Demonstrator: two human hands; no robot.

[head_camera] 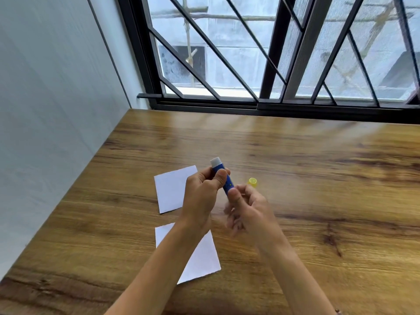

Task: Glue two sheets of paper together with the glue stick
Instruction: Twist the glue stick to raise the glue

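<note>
Glue shows white atop the light, rigid blue glue stick (223, 178); your left hand (201, 196) closes its grip on the barrel while your right hand (248, 208) pinches the base above the wooden worktop (318, 178). Two flimsy white paper sheets (170, 189) lie beneath.

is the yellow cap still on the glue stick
No, the yellow cap stands on the table, apart from the glue stick, whose white tip is bare.

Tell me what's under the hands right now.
Beneath the left hand and its forearm lie two white paper sheets, far and near, each partly covered. The right hand hides bare wooden table. Both hands grip the uncapped glue stick.
</note>
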